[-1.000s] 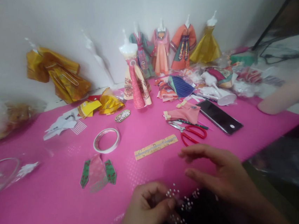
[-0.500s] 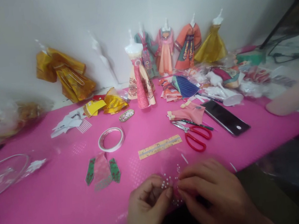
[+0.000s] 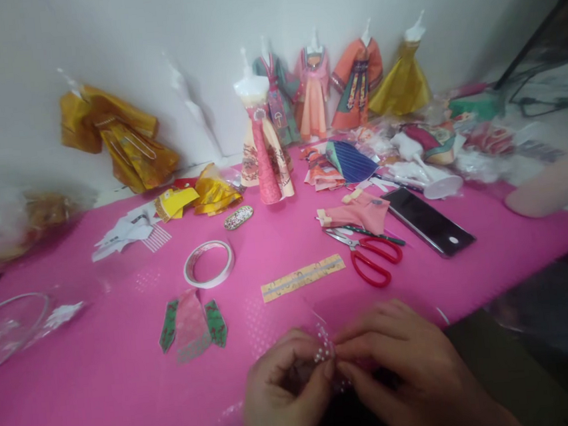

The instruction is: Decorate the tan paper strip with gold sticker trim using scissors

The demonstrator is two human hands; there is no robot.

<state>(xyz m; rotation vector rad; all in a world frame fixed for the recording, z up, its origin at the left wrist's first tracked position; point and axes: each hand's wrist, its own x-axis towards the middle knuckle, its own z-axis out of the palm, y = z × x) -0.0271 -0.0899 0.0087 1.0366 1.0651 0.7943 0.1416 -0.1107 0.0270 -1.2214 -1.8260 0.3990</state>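
At the table's near edge, my left hand (image 3: 291, 390) is closed, thumb and fingertips pinching a small piece studded with white pearl-like beads (image 3: 323, 352). Its exact kind is hard to make out, as the fingers cover most of it. My right hand (image 3: 403, 362) pinches the other side of the same beaded piece, with a bit of pink showing there. The fingertips of both hands nearly meet. Just beyond them lies a patterned yellow strip (image 3: 303, 277), and red-handled scissors (image 3: 376, 260) rest farther right.
Several dressed doll forms (image 3: 262, 135) stand along the wall. On the pink table (image 3: 105, 391) are a tape roll (image 3: 209, 265), cut green and pink pieces (image 3: 192, 325), a hair clip (image 3: 238, 217), a phone (image 3: 430, 221) and pink doll clothing (image 3: 357, 212). Plastic bags (image 3: 0, 213) lie at left.
My hands have drawn closer together, the left shifting slightly right. The beaded piece has turned between the fingers. The view has shifted slightly.
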